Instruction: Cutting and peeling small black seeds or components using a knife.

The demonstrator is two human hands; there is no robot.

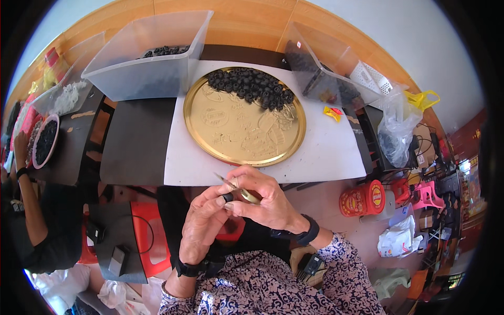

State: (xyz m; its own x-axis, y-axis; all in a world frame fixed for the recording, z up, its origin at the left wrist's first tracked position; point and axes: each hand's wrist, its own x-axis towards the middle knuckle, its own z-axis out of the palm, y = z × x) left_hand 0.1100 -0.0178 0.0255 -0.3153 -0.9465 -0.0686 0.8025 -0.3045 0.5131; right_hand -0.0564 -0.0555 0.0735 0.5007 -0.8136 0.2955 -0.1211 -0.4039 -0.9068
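Note:
A small black ring-shaped part (227,198) is pinched between the thumb and fingers of my left hand (202,218). My right hand (262,197) is closed round a small pointed metal tool (252,196); its thin tip sticks out toward the upper left, above the black part. Whether it is snips or a knife I cannot tell. Both hands are close together in front of the table edge. Just beyond them lies a round gold tray (215,139) with embossed patterns. Heaped along its far right side are many similar black parts (252,86).
A white sheet (331,152) lies under the tray. Clear plastic bins (142,79) with black parts stand behind it, left and right. A yellow-red wrapper (332,113) lies on the right. At far left, another person's arm (31,210) is beside an oval basin (46,142). A red bucket (362,199) stands on the floor.

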